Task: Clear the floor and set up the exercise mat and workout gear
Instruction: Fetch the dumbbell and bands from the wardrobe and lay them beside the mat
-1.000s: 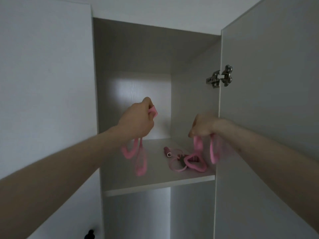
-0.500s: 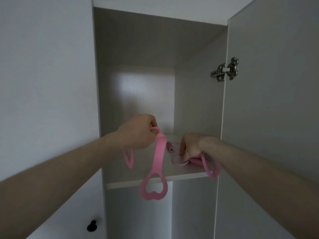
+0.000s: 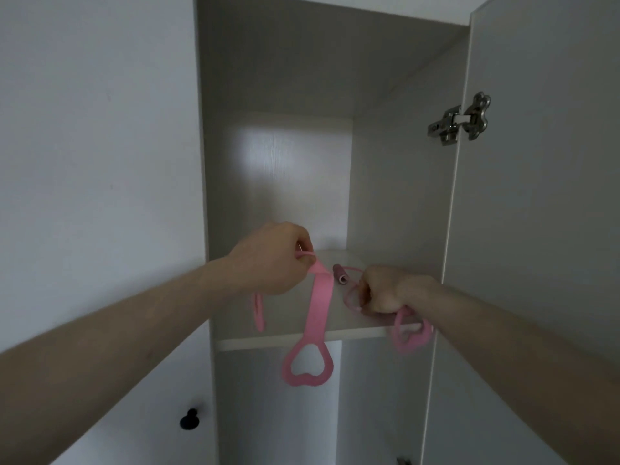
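We reached both arms into an open white cabinet (image 3: 275, 95), its door (image 3: 536, 229) swung out on the right with a metal hinge (image 3: 459, 120) showing near the top. Our left hand (image 3: 271, 256) was curled into a fist around the upper end of a pink resistance band (image 3: 318, 307), which hung down from the fingers in front of the shelf (image 3: 302, 338); its heart-shaped loop dangled below the shelf's front edge, and a second pink strand drooped under the wrist on the left. Our right hand (image 3: 380, 290) rested low on the shelf near the right side wall, fingers curled closed around a second pink band (image 3: 407, 332), whose looped end hung over the shelf edge just beneath the wrist. Between the two hands, on the shelf, lay a thin pink jump rope (image 3: 350, 293) with a darker handle (image 3: 339, 274), its cord running up against the right hand's fingers; we could not tell whether those fingers also held the cord. A black knob (image 3: 189, 419) sat on the closed panel at the lower left.
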{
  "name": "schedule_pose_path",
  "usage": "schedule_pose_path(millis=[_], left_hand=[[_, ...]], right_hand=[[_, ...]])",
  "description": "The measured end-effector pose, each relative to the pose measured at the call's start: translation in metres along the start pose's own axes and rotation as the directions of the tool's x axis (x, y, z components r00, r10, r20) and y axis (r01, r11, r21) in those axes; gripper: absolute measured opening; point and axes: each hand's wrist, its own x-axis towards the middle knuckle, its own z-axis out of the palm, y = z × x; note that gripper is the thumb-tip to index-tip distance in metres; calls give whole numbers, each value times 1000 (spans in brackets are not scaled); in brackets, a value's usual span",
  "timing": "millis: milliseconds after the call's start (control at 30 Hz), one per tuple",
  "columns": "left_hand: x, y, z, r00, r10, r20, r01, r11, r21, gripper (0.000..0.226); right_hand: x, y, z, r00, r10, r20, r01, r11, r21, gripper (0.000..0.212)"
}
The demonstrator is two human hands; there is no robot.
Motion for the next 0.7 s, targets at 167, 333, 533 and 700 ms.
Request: schedule_pose_path(millis=[167,333,533,700], left_hand=[[-16,-12,-11,1000,3,13,-2,999,-48,16],[-37,-21,-31,997,68,30,-62,986,-157,27],[-70,-16,-60,979,204,23,-189,940,-283,26],[-92,4,-75,952,305,-6,-290,900,-324,30]], right_hand=[[-25,-7,-18,969,67,-237,-24,983,183,9],[-81,-24,-48,839,171,-516,57,916,396,18],[-175,-59,-86,665,339,-665,140,819,557,11],[-267,-85,-92,643,461,-611,29,784,621,16]])
